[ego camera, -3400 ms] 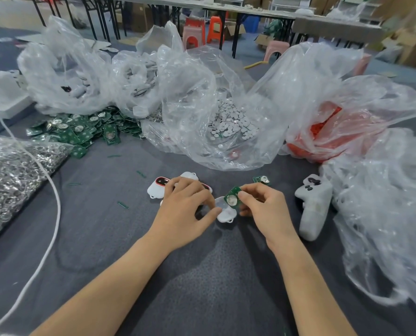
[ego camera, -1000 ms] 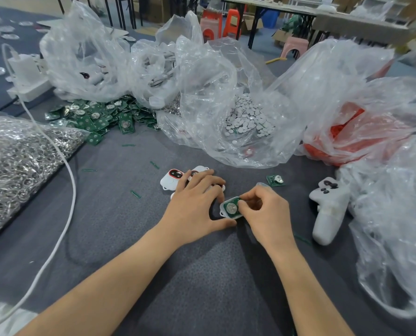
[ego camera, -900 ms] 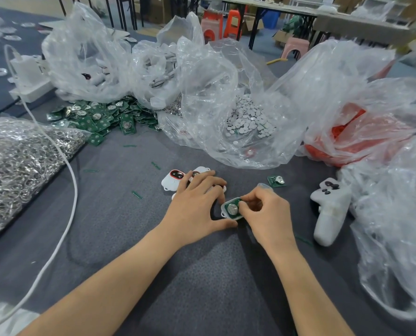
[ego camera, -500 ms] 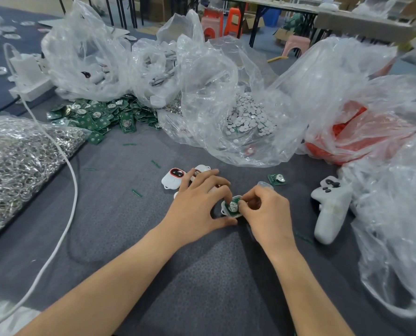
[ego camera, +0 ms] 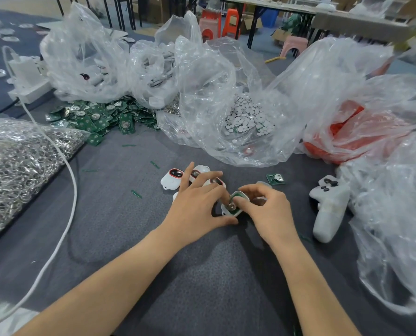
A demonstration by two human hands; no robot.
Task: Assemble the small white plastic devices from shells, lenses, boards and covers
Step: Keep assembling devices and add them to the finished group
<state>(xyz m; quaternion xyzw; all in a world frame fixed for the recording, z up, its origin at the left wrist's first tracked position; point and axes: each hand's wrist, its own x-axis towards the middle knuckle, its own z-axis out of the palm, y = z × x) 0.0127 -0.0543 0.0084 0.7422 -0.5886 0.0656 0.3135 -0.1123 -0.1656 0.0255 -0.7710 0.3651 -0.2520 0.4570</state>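
I am holding 1 white shell (ego camera: 241, 194) just above the grey table cloth (ego camera: 202, 275), between both hands, with its open side tilted up toward me. A green board (ego camera: 234, 197) is sitting inside it. My left hand (ego camera: 197, 204) is pinching the shell's left end between thumb and forefinger, while its other fingers are spreading out over the finished devices (ego camera: 171, 179) lying just behind. My right hand (ego camera: 267, 209) is curling in from the other side, its thumb pressing down on the board and its forefinger hooking over the shell's far rim. 1 spare board (ego camera: 275, 178) is lying near my right knuckles. A heap of boards (ego camera: 100, 117) is spilling out well apart at the back left, and a white controller-shaped piece (ego camera: 328, 209) is resting to my right.
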